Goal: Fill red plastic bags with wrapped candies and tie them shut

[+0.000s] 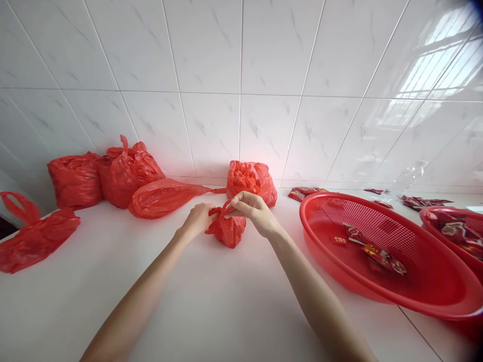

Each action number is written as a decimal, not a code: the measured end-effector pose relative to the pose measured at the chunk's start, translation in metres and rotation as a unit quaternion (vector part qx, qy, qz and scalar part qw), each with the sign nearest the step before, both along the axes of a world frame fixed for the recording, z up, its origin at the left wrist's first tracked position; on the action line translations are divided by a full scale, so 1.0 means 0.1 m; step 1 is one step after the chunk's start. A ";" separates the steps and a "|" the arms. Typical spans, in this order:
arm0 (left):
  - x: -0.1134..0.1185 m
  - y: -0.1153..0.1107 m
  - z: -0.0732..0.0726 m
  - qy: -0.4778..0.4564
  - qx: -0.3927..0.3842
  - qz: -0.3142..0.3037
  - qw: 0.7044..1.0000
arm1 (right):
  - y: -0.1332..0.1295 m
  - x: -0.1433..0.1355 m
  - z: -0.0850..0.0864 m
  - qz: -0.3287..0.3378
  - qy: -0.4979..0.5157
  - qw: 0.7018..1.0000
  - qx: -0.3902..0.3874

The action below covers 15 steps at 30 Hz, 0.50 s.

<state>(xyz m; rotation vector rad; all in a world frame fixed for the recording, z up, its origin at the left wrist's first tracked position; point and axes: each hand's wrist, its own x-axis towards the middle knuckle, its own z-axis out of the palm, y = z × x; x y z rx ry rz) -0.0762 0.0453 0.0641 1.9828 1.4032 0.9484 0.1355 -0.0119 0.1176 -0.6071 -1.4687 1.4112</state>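
Desk (211, 311) carries a small bag (229, 234), red plastic, near its middle; using that as reference. Left hand (198, 218) clamped on the gathered top at the small bag's left side; right hand (256, 213) pinches the top from its right, thumb against fingertips. Hands near each other, slight gap between. Lower part of the small bag hangs bulged below the fingers; can't tell what's inside. Just behind it, slightly right: open bag (268, 191), red, mouth showing crumpled red contents. Left of it and a bit back: flat bag (166, 200), limp, on its side, twisted end pointing at the open bag. Further left, near the wall (211, 50): two stuffed bags (130, 173), side by side, touching. Far left of it: looped bag (37, 244), lying down, handle sticking up. Right of it: large basket (339, 279), red, perforated, a few packets (379, 256) inside. Far right, past that: second basket (433, 210), partly cut off, also holding packets. Behind the large basket, right of the small bag: loose red sachets (302, 193) on the desk.
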 end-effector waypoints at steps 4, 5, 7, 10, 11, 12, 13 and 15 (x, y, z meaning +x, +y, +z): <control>0.03 -0.06 0.17 0.015 -0.023 -0.074 0.997 | 0.01 -0.03 -0.04 -0.020 0.021 0.999 -0.018; 0.03 -0.08 0.21 0.007 -0.048 -0.116 0.992 | 0.02 -0.02 -0.04 -0.026 0.022 0.999 -0.027; 0.04 -0.13 0.29 -0.007 -0.098 -0.194 0.976 | 0.04 -0.01 -0.06 -0.032 0.023 0.998 -0.044; 0.09 -0.20 0.31 -0.008 -0.106 -0.214 0.971 | 0.04 0.00 -0.07 -0.027 0.030 0.998 -0.057; 0.11 -0.22 0.30 -0.006 -0.093 -0.200 0.975 | 0.04 0.00 -0.07 -0.023 0.032 0.998 -0.055; 0.14 -0.23 0.28 -0.001 -0.081 -0.184 0.980 | 0.03 -0.01 -0.06 -0.017 0.032 0.998 -0.052; 0.16 -0.23 0.26 0.006 -0.075 -0.169 0.983 | 0.02 -0.01 -0.06 -0.011 0.031 0.998 -0.046; 0.18 -0.21 0.23 0.024 -0.072 -0.143 0.987 | 0.00 -0.02 -0.03 -0.007 0.027 0.999 -0.034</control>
